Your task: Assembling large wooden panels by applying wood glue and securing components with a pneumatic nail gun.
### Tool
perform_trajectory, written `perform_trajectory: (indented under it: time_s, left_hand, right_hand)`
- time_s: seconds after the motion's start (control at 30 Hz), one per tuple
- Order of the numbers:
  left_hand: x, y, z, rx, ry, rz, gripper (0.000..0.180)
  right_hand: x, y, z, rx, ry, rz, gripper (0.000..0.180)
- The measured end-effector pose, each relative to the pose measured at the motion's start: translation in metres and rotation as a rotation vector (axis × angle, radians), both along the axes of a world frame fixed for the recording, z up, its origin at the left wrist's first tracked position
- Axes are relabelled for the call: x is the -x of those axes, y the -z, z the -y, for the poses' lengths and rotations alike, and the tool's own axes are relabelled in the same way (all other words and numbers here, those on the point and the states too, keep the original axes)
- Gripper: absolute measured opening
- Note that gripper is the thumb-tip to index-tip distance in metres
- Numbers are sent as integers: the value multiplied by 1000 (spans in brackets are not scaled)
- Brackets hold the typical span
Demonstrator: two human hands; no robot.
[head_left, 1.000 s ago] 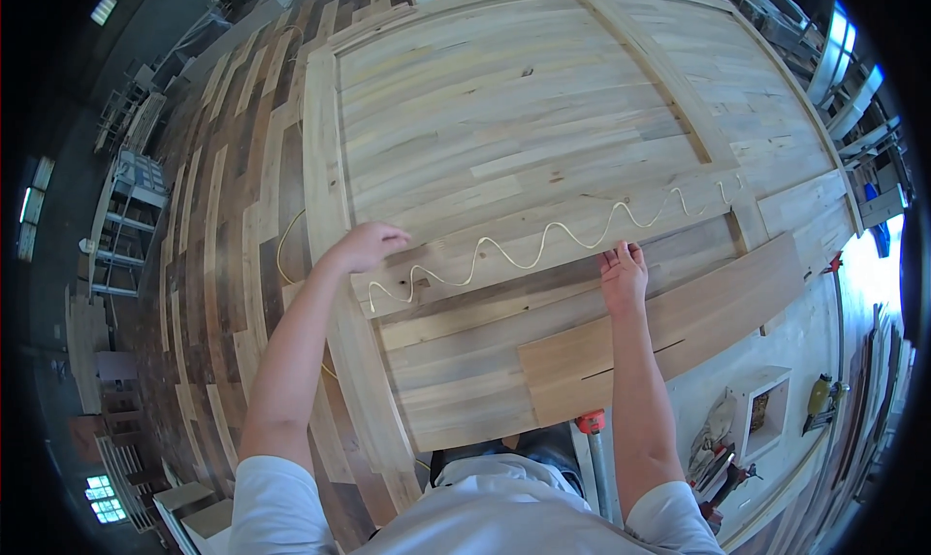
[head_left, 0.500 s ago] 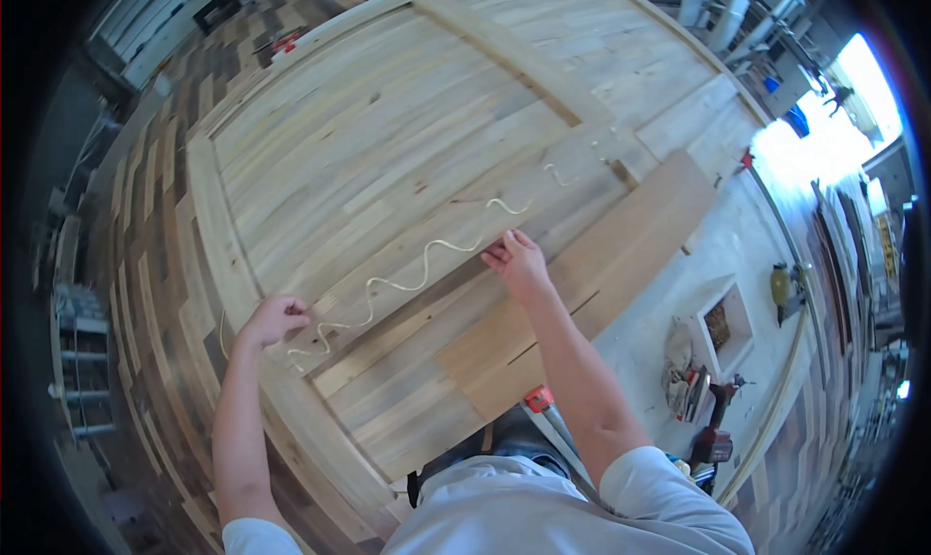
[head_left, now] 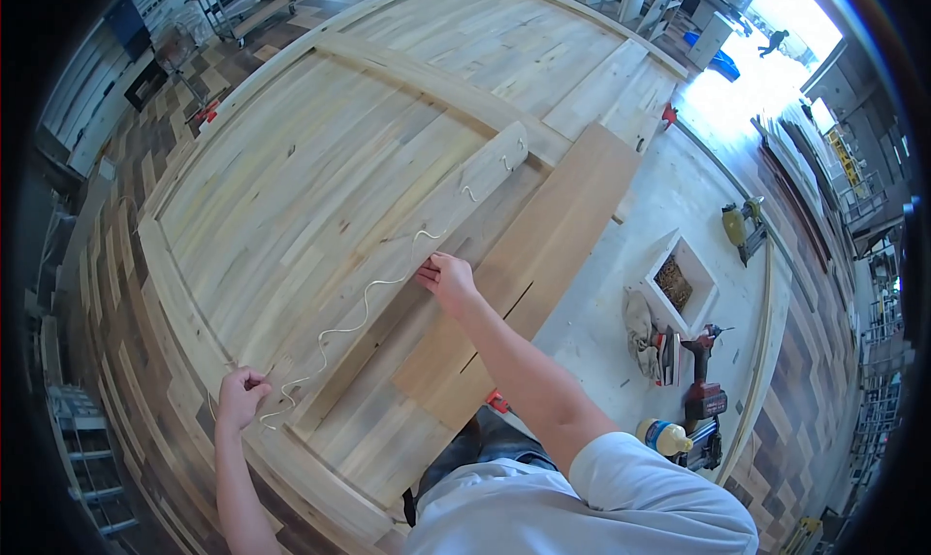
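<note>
A long pale wooden board (head_left: 393, 254) with a wavy bead of cream-coloured glue (head_left: 367, 305) along its face lies across a large framed wood panel (head_left: 291, 181). My right hand (head_left: 448, 281) grips the board's near edge around the middle, fingertips curled over it. At the board's left end, my left hand (head_left: 242, 397) is closed with thumb and fingers together on the far corner; the exact contact is partly hidden. Just to the right of the board rests a wide brown plank (head_left: 543, 235) with dark slits.
On the white tabletop (head_left: 601, 312) at right are a wooden box of small fasteners (head_left: 713, 288), a cordless drill (head_left: 706, 395), a glue bottle (head_left: 664, 437), a cloth (head_left: 640, 332) and a yellow-green nail gun (head_left: 744, 230). A red clamp (head_left: 497, 400) sits by my waist.
My view has shifted, so the panel and both hands appear farther left. Both hands keep their hold on the board, and more of its near side edge shows now.
</note>
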State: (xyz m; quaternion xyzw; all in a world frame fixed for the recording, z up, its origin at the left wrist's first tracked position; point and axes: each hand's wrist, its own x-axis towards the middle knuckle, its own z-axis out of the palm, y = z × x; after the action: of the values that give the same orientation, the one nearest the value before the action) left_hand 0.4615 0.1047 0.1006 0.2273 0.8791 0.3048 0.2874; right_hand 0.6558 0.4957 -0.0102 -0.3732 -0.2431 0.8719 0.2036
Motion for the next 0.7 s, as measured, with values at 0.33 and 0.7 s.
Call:
perform_trajectory:
  time_s: [0.33, 0.7]
  left_hand:
    - [-63, -14, 4, 30, -40, -343, 15]
    - [-112, -42, -13, -13, 34, -541, 15]
  right_hand:
    - [-50, -54, 13, -696, 175, 366, 35]
    - [-40, -109, -59, -1269, 79, 786, 32]
